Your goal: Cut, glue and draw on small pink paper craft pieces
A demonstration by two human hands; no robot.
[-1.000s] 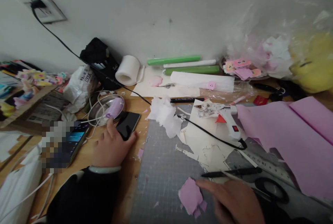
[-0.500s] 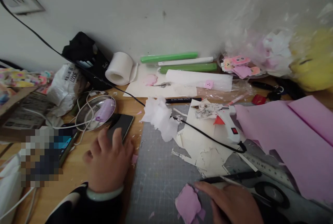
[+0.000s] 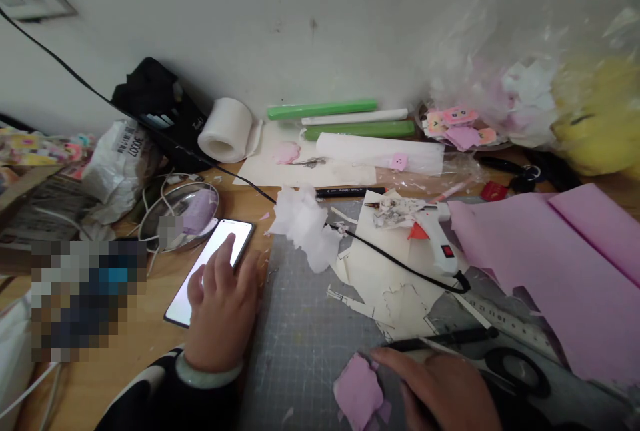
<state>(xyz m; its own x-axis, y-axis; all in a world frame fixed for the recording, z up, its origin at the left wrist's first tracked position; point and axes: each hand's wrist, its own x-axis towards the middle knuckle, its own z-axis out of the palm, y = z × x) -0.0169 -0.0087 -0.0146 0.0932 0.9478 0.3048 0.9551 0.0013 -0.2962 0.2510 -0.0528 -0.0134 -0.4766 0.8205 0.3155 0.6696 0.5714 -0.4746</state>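
Note:
My left hand [image 3: 220, 297] is over a smartphone [image 3: 183, 291] on the wooden desk. Its fingers are spread, one fingertip at the lit, pale screen, and it holds nothing. At the bottom right, my right hand [image 3: 440, 381] lies on the grey cutting mat [image 3: 295, 351], index finger stretched out. That fingertip is at the edge of a scalloped pink paper piece [image 3: 357, 387]; the hand's other fingers are partly hidden. Just beyond this hand are a black pen-like tool [image 3: 450, 339] and black-handled scissors [image 3: 517, 371].
A white hot glue gun [image 3: 443, 244] with its black cord rests on cut paper. Large pink sheets [image 3: 545, 271] cover the right side. A metal dish [image 3: 150, 214], a paper roll [image 3: 227, 129] and a black bag [image 3: 160, 114] stand at the left. Green rolls [image 3: 360, 129] lie by the wall.
The phone's dark screen has lit up. My left hand has moved slightly right, with a finger now at the screen. My right hand stays by the pink piece. The view has shifted slightly.

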